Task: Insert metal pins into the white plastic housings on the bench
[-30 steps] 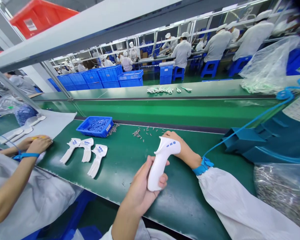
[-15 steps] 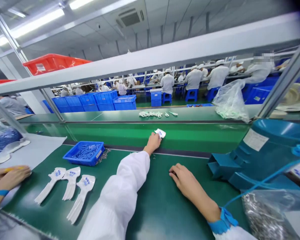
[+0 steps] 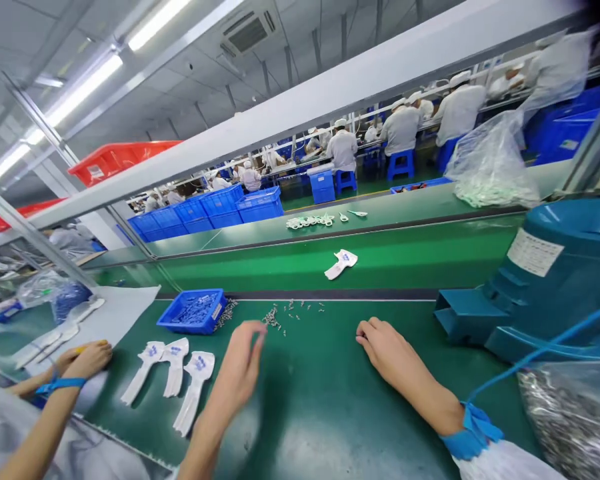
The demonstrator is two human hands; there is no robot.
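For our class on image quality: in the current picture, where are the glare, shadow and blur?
Head view: the left hand looks slightly blurred; head view: a soft shadow beside it on the green tabletop; head view: pale glare nearer the bottom edge; head view: ceiling lights glare white.

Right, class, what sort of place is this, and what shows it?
Most likely a factory assembly line: workers in white caps sit in a background row, a white plastic shell lies on what looks like a conveyor belt, and small metal parts are scattered on the workbench.
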